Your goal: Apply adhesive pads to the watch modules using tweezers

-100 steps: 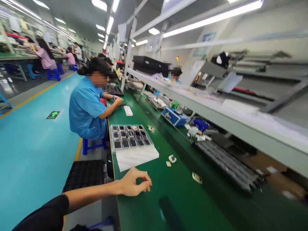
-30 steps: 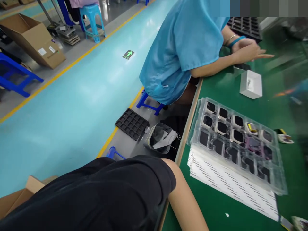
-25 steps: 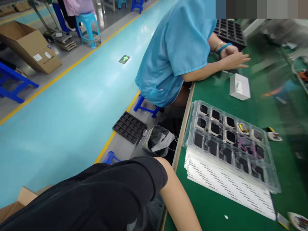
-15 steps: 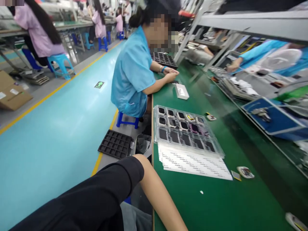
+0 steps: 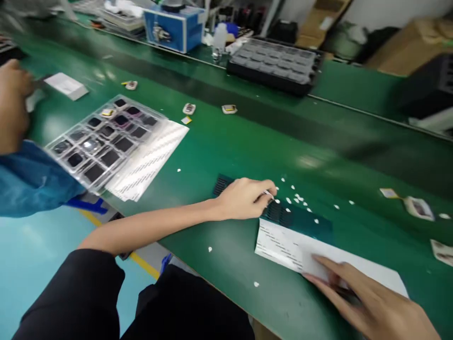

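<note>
My left hand (image 5: 244, 198) is closed in a pinch, with a small thin white piece (image 5: 267, 192) showing at its fingertips. Under that hand lies a dark green strip (image 5: 311, 224) with rows of dark marks, partly covered by my wrist. Fingers stretched and apart, my right hand (image 5: 375, 297) rests over a white printed sheet (image 5: 279, 243). The sheet's left end curls up slightly. A dark patch below the right fingers is too blurred to make out. Tiny white bits (image 5: 297, 197) are scattered beyond my left hand.
A clear tray (image 5: 106, 141) of watch-like parts stands at left, beside printed sheets (image 5: 152, 156). A co-worker's hand (image 5: 14, 94) is at far left. Small parts with yellow pieces (image 5: 229, 109) lie further back. A black tray stack (image 5: 272, 66) and blue box (image 5: 173, 28) stand behind.
The view has swung right, from the aisle and co-worker to the bench before me. Both my hands are now in view; only my left arm showed before.
</note>
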The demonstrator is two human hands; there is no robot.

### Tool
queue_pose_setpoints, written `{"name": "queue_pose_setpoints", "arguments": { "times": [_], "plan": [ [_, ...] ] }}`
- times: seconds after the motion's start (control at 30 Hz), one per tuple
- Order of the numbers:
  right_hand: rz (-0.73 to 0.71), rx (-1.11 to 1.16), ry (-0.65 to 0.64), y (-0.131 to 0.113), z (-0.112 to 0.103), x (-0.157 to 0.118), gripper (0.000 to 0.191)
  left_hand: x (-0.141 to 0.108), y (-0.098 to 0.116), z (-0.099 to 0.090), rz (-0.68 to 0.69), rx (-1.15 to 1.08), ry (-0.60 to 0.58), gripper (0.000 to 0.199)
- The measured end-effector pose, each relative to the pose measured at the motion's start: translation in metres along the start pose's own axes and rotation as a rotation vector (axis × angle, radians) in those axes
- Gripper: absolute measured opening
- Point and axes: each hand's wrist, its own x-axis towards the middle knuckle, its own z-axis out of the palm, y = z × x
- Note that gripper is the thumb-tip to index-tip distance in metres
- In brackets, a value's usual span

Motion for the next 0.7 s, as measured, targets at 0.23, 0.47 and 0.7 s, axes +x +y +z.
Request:
{"name": "queue_pose_setpoints", "arguments": {
  "times": [0.23, 0.47, 0.7],
  "plan": [
    [0.013, 0.129, 0.033, -0.016, 0.017, 0.028, 0.020, -0.002, -0.005, 0.005, 0.072, -0.045, 0.084, 0.021],
    [-0.039, 0.067, 0.088, -0.037, 0.014, 0.058, 0.022, -0.004, -0.001, 0.003, 0.211, -0.051, 0.109, 0.024],
    [0.096, -0.073, 0.363, -0.028, 0.002, 0.080, 0.037, -0.016, 0.025, -0.003, 0.095, -0.413, 0.065, 0.017]
  ]
}}
